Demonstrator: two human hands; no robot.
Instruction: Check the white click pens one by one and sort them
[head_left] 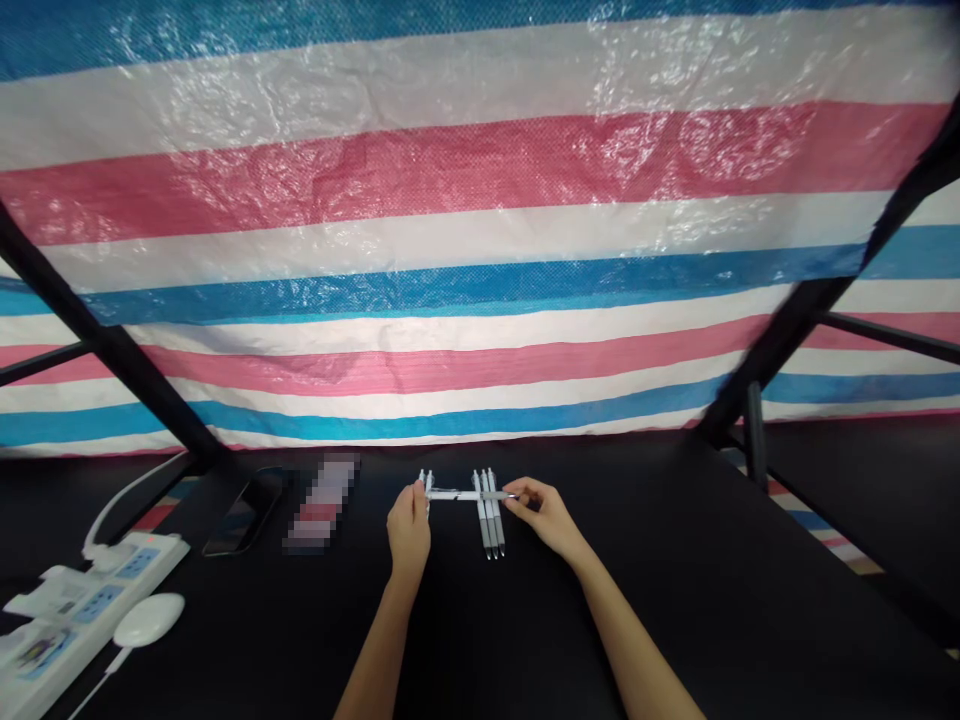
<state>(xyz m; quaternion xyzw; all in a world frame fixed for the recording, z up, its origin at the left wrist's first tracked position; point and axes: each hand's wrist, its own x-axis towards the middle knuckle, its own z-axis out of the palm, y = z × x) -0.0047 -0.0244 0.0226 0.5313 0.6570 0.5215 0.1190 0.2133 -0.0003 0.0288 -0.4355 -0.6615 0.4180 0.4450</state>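
Note:
A white pen with a grey grip (465, 495) is held level between my two hands. My left hand (410, 530) pinches its left end, and my right hand (546, 517) has thumb and fingers closed on the tip at the right. Under the held pen, several pens of the same white and grey kind (486, 525) lie side by side on the black table, tips towards me. Close by my left hand, the tops of a couple more white pens (425, 477) show; the hand hides the rest of them.
On the left lie a dark phone (246, 512), a blurred-out flat item (322, 505), a white power strip (97, 605) with plugs, and a round white charger (149, 620) on a cable. Black frame bars (780, 370) and a striped plastic sheet (480, 230) stand behind the table (510, 640).

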